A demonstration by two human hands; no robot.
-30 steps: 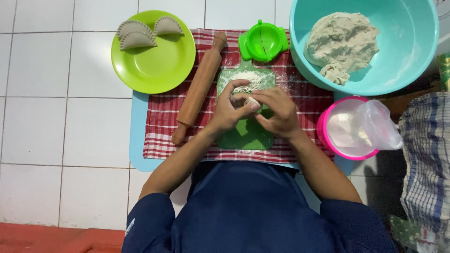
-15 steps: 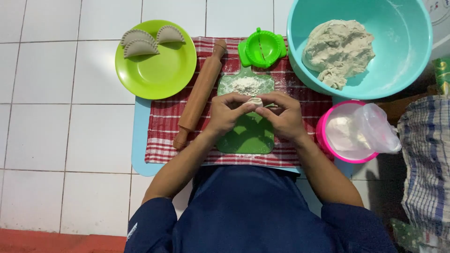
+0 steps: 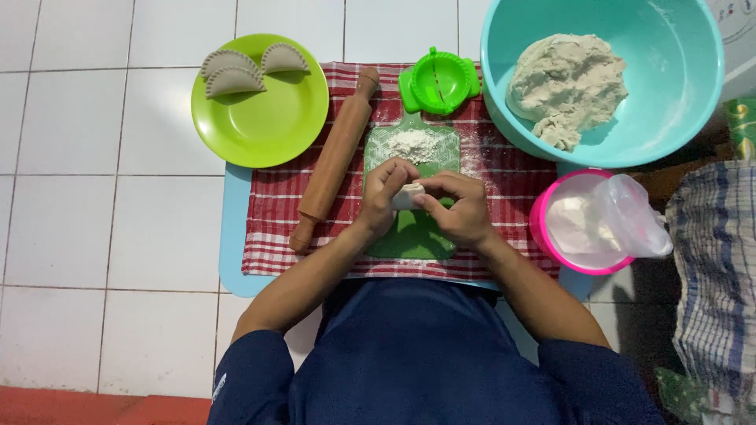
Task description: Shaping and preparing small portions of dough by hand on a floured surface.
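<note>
- Compared with a second ago: both hands have lifted slightly off the floured top of the board toward its middle; the flour pile, covered before, now shows bare above the fingers.
- Left hand (image 3: 383,197) and right hand (image 3: 457,208) meet over the green plastic cutting board (image 3: 413,236); the grip of each is clenched on one small pale lump of dough (image 3: 408,195), pinched between the fingertips of both, just above the board.
- One small white flour pile (image 3: 413,144) on the board's upper end, just beyond the fingers.
- One brown wooden rolling pin (image 3: 335,157) lies slanted on the red-and-white checked cloth (image 3: 272,228), left of the board, same place as before.
- One green round plastic dumpling press (image 3: 439,81), folded open, beyond the board's top edge.
- One lime-green round plate (image 3: 268,118) at upper left holding three crimped half-moon dumplings (image 3: 232,75), touching or overlapping one another.
- One large turquoise plastic bowl (image 3: 677,94) at upper right with one big mass of dough (image 3: 568,83) inside.
- One pink round tub (image 3: 543,236) right of the cloth, a clear plastic bag (image 3: 630,224) in it with white contents.
- One light-blue mat (image 3: 233,236) under the cloth, all on the white tiled floor (image 3: 94,197).
- One blue-checked fabric (image 3: 713,275) at the far right edge.
</note>
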